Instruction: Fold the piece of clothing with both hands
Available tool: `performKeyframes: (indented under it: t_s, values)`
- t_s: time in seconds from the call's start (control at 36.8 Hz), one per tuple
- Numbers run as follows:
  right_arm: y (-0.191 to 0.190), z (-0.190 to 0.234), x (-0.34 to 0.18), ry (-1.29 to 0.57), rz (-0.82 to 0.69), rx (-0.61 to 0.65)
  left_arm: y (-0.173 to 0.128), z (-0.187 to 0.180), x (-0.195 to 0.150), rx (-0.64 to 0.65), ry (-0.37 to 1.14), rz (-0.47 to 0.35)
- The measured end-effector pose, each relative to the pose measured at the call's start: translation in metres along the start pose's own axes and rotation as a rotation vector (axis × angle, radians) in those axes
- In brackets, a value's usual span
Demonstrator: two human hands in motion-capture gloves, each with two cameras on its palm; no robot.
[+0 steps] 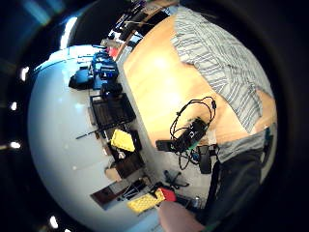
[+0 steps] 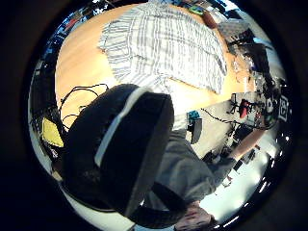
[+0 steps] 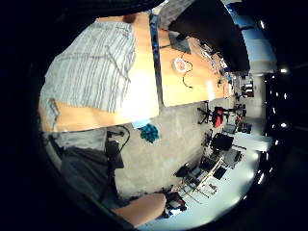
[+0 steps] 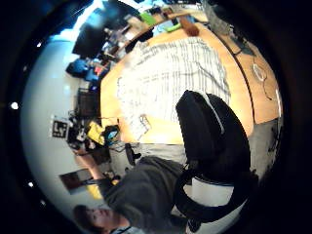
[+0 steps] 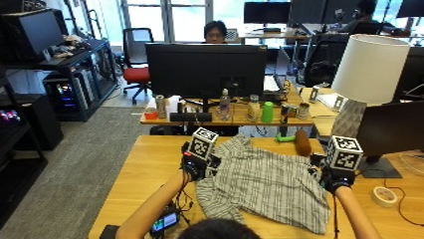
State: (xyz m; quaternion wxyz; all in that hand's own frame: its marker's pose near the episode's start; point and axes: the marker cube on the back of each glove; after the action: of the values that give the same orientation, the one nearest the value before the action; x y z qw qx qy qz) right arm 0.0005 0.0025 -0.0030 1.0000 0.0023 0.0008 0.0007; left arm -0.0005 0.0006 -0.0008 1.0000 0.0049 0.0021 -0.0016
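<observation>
A grey-and-white striped short-sleeved shirt lies spread flat on the light wooden table, its collar end toward the far edge near a brown cylindrical object and its hem toward the person. The black-gloved left hand is raised above the table at the shirt's left edge, and the black-gloved right hand is raised at its right edge. Neither hand appears to touch the cloth, and whether the fingers are spread, pressed together or curled cannot be told. A roll of white tape lies on the table to the right of the shirt.
</observation>
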Motion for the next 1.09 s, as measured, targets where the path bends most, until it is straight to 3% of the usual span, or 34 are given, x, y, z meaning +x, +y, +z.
performKeyframes:
  t_s: [0.68, 0.95, 1.09]
  values:
    - [0.012, -0.015, -0.022, 0.012, -0.072, -0.027, -0.011, 0.003, 0.014, 0.025, 0.030, 0.020]
    - [0.011, -0.003, -0.021, 0.033, -0.112, -0.114, -0.014, 0.002, 0.015, 0.071, 0.072, 0.021]
    - [0.005, 0.016, -0.020, 0.060, -0.141, -0.186, -0.025, 0.019, 0.022, 0.049, 0.148, 0.068]
